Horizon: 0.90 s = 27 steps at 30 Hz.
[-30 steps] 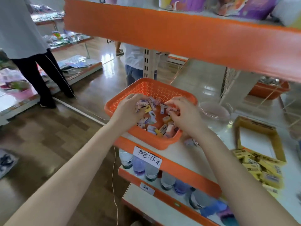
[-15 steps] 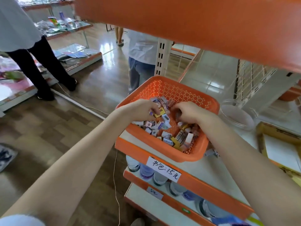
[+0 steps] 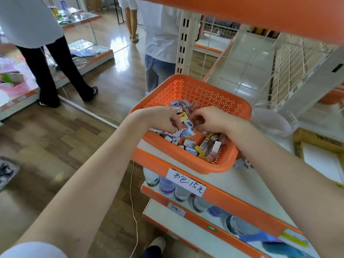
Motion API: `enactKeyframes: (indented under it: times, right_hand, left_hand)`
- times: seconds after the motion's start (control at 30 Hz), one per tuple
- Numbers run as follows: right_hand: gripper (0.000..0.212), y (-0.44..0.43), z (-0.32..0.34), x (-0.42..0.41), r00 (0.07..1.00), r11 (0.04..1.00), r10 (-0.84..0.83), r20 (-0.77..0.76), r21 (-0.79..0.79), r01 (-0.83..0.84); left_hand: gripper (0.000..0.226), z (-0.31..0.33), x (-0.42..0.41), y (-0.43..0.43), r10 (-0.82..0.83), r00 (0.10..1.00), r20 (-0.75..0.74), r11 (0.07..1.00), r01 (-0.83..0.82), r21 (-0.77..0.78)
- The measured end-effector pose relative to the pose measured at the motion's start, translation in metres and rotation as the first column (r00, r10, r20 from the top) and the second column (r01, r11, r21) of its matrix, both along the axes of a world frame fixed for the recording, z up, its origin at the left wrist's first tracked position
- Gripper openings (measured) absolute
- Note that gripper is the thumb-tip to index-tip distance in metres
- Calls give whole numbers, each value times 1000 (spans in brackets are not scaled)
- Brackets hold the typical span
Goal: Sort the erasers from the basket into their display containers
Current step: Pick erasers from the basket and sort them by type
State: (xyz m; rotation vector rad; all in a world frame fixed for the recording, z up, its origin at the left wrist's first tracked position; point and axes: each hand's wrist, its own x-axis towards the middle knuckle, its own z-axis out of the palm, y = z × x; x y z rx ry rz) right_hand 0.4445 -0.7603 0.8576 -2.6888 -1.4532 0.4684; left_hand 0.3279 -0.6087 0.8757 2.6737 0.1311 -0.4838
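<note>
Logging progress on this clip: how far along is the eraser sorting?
Done: little visible; the clear tub looks empty. In hand: left hand and right hand dig, fingers curled, among the erasers in the orange basket. Left: that whole heap.

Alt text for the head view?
A person's left hand and right hand dig, fingers curled, into an orange basket of small boxed erasers on a shelf. A clear tub and cardboard box stand to its right.

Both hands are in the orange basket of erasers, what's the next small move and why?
Probably lift the right hand with its erasers toward the clear bowl right of the orange basket: it and the left hand grip erasers in the pile, and the bowl looks empty.
</note>
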Motion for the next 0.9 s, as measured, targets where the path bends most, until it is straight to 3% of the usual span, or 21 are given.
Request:
enactKeyframes:
  times: [0.27, 0.47, 0.67, 0.9]
  right_hand:
    - [65, 4, -3, -1, 999, 995, 40, 29, -90, -38]
    - [30, 4, -5, -1, 998, 995, 53, 30, -84, -50]
    - [47, 3, -3, -9, 996, 994, 93, -1, -54, -93]
    - [34, 0, -1, -11, 996, 996, 85, -13, -17, -85]
  left_hand:
    - [39, 0, -1, -3, 49, 999, -19, 999, -49, 4]
    - [34, 0, -2, -2, 5, 1000, -28, 1000, -5, 24]
    - [29, -7, 2, 2, -58, 997, -58, 991, 64, 116]
    - [23, -12, 4, 5, -86, 996, 7, 989, 85, 118]
